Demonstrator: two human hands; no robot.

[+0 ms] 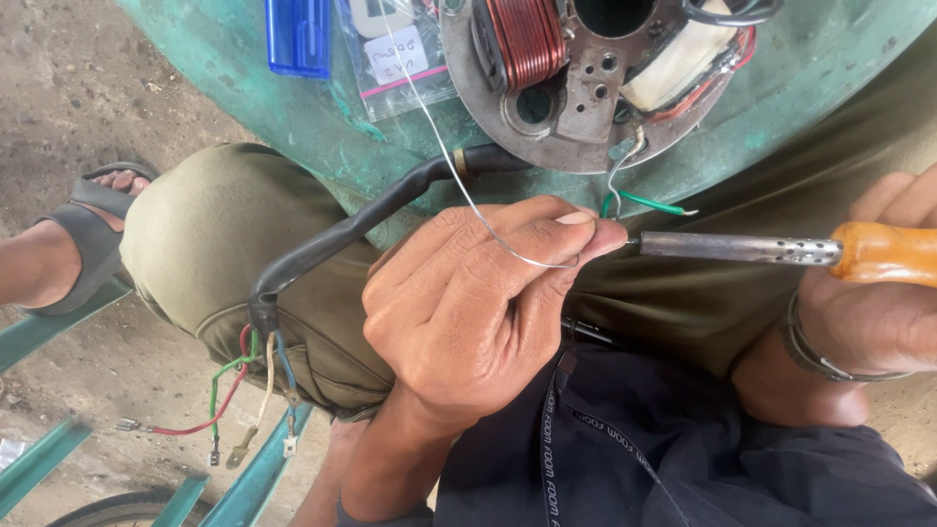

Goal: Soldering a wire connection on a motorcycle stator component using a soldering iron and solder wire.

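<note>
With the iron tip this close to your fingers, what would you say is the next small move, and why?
Probably ease the soldering iron tip and the solder wire up onto the green wire end. The left hand pinches the solder right at the tip, just below that wire under the stator plate; the right hand grips the orange handle.

**Green table and its load**

A worn green table (293,117) is seen at the top. A round metal stator plate (586,88) with copper coils rests at its near edge. A blue plastic case (298,34) and a clear bag (395,54) lie farther left.
</note>
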